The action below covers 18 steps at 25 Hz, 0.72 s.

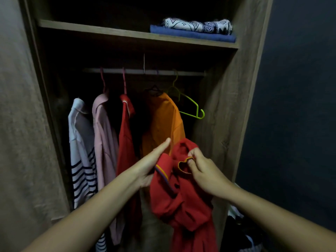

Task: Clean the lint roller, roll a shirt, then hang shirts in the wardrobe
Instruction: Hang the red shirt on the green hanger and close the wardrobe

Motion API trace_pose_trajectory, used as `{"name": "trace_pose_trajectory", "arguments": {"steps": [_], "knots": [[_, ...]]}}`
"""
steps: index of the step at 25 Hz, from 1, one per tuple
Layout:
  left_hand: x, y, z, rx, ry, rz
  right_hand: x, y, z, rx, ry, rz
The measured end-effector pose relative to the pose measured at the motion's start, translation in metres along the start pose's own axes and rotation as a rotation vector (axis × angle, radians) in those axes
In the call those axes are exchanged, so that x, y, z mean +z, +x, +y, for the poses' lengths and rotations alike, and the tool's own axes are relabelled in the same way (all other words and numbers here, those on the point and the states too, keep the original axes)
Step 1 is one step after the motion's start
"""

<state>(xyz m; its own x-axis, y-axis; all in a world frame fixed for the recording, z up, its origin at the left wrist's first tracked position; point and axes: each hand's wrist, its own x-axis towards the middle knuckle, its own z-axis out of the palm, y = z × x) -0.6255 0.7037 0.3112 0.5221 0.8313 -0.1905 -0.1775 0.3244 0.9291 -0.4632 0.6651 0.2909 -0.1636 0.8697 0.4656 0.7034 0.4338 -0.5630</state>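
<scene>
Fingers [192, 153] of the right hand [205, 171] curl into the bunched neck of a red shirt [183, 206], one fingertip hooked over a thin orange loop [184, 165] at the collar. Whether that loop is a hanger's hook or trim cannot be told. The left hand [151, 164] lies flat against the collar's near side, its fingers straight and together, pointing up into the open wardrobe [227, 106].

The wardrobe's rail [131, 71] runs left to right, high above both hands and farther back. Four shirts hang from it. The nearest is an orange shirt [163, 124], directly behind the left fingertips. The red shirt hangs lengthwise from the right hand, its body trailing down out of the picture and its neck uppermost.

To the right of the orange shirt an empty green hanger [189, 114] hangs on the rail, up and slightly right of the gripped collar. The right hand is nearer to it. Hanging the shirt would likely mean lifting the collar up and forward toward that end of the rail.
</scene>
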Motion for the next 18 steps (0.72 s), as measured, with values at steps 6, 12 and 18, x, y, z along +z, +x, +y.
{"name": "trace_pose_trajectory", "arguments": {"steps": [6,12,18], "knots": [[-0.008,0.018,-0.024,0.169,0.188,0.177,-0.008,0.007,0.022,0.328,0.097,0.126],[-0.043,0.031,-0.02,0.169,0.706,0.341,-0.025,-0.003,0.032,0.323,0.077,0.155],[-0.009,0.038,-0.024,0.267,0.059,0.463,-0.016,-0.019,0.032,0.021,-0.269,-0.22]]}}
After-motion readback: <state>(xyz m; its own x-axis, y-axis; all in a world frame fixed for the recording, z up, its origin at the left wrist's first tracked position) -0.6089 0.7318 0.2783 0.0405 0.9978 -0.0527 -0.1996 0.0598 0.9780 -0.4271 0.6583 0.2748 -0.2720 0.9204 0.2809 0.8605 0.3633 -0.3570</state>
